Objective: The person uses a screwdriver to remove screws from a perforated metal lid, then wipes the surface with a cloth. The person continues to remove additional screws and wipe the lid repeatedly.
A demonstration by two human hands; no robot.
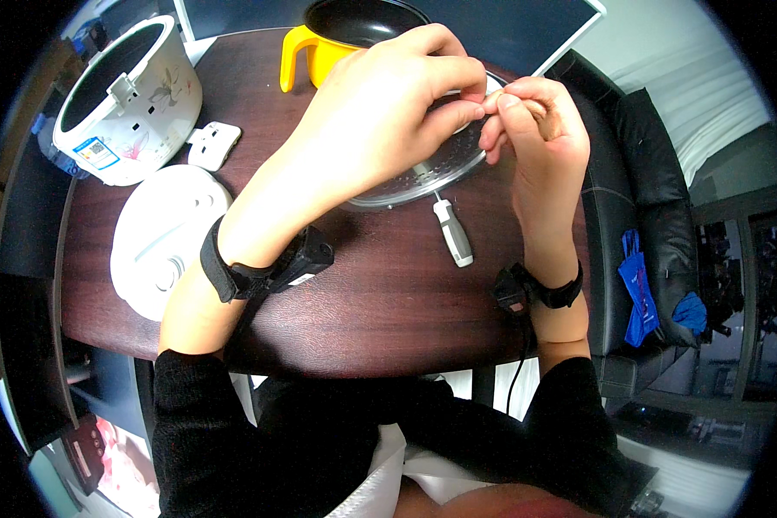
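Note:
My left hand (397,112) reaches over a clear round lid (423,186) with a shiny rim. Its thumb and fingers are pinched together and meet the fingertips of my right hand (548,129). My right hand is closed too, fingers curled and thumb against them. Whatever sits between the fingertips is too small or too hidden to name. Just below the lid lies a screwdriver (454,233) with a grey and white handle, its shaft pointing toward the lid's rim. Behind my left hand stands a yellow pot (298,56) with a dark inside, partly covered by the hand.
At the far left stands a white rice cooker body (151,108) with a floral print. Beside it lie a small white plastic piece (213,145) and a white round cover (151,233). A black sofa (665,173) borders the table (388,302) on the right.

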